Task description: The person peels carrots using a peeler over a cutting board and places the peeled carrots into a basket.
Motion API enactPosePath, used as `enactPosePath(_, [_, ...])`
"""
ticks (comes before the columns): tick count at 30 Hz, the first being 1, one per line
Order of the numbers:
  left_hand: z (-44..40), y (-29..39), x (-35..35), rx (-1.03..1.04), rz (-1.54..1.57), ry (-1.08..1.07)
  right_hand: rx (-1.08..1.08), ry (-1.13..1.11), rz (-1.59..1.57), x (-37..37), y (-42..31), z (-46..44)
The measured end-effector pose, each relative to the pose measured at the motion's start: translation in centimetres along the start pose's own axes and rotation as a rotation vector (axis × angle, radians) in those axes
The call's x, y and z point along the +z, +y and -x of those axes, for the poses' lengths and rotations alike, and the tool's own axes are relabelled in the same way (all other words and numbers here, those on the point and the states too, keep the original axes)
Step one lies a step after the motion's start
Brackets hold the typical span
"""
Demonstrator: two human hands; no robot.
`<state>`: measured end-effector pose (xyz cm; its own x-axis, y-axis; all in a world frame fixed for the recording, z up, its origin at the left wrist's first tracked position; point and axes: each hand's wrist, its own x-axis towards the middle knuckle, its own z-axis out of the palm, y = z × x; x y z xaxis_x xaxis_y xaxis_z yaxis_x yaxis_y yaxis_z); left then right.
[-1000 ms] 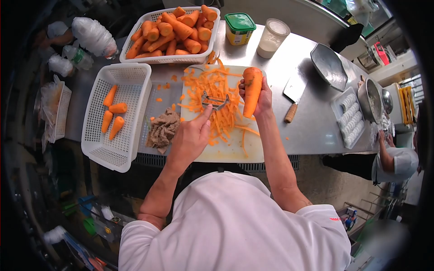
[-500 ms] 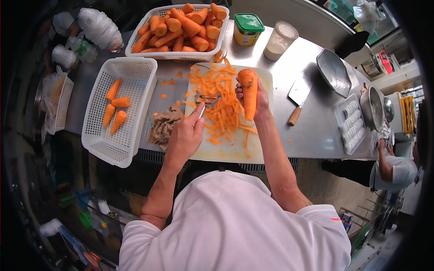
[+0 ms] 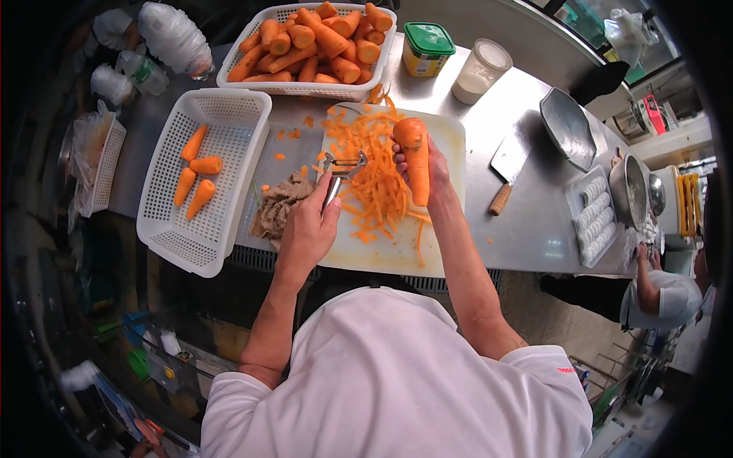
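Note:
My left hand (image 3: pixel 308 229) is closed around the handle of a metal Y-shaped peeler (image 3: pixel 334 189), its blade end pointing away from me. In my right hand (image 3: pixel 439 174) is a large carrot (image 3: pixel 415 166), held upright with its thick end away from me. Peeler and carrot are apart. Below them, a heap of orange peelings (image 3: pixel 379 197) covers much of a white cutting board (image 3: pixel 449 145). A crumpled brown cloth (image 3: pixel 281 206) lies left of the board, near my left hand.
At left, a white basket (image 3: pixel 243 191) holds several smaller carrots (image 3: pixel 201 198). Another basket (image 3: pixel 298 89), heaped with carrots, stands behind the board. A cleaver (image 3: pixel 510 159) lies to the right, with a green-lidded tub (image 3: pixel 427 49) and a clear container (image 3: pixel 481 72) farther back. Another person (image 3: pixel 664 294) works at far right.
The peeler and my left hand have shifted slightly left and away from the carrot. The carrot stays in my right hand, tilted a little differently. The whole view has shifted slightly.

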<state>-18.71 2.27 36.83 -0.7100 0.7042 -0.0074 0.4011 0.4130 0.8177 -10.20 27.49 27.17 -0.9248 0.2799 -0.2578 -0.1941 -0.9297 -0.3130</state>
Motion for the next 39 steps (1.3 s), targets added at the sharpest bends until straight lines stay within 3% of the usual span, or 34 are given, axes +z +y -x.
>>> enactPosePath(4, [-0.8, 0.5, 1.2, 0.008, 0.020, -0.010, -0.135, 0.272, 0.366, 1.1, 0.8, -0.1])
enactPosePath(11, [-6.5, 2.7, 6.1, 0.153, 0.031, -0.009, -0.272, 0.308, 0.337, 1.8, 3.3, -1.6])
enactPosePath(15, [-2.0, 1.9, 6.7, 0.285, -0.036, 0.020, -0.459, 0.420, 0.338, -0.4, 0.8, -3.9])
enactPosePath(17, [1.2, 1.3, 4.8, 0.135, -0.115, -0.257, -0.579, 0.505, 0.373, -0.9, -0.9, -3.8])
enactPosePath(22, [-1.2, 2.2, 3.5, 0.142, -0.074, -0.191, -0.472, 0.477, 0.455, -1.0, -1.8, -2.6])
enactPosePath(24, [-4.7, 4.1, 4.2, 0.199, 0.045, -0.004, -0.446, 0.394, 0.507, 0.4, 0.2, -1.8])
enactPosePath(27, [-7.6, 2.8, 7.3, 0.277, 0.025, 0.078, -0.447, 0.441, 0.377, 2.0, 2.2, -2.2])
enactPosePath(30, [-2.6, 2.1, 7.6, 0.351, -0.001, 0.036, -0.448, 0.459, 0.247, 2.3, 1.1, -2.3])
enactPosePath(32, [1.1, 1.5, 5.6, 0.179, -0.101, -0.216, -0.482, 0.427, 0.242, -0.2, 0.2, -2.5])
enactPosePath(35, [2.1, 1.3, 3.8, 0.197, -0.024, -0.264, -0.455, 0.360, 0.259, -2.0, -1.0, -2.1])
enactPosePath(39, [-5.1, 4.3, 4.5, 0.200, 0.043, -0.044, -0.383, 0.335, 0.342, 0.8, 0.7, -1.3])
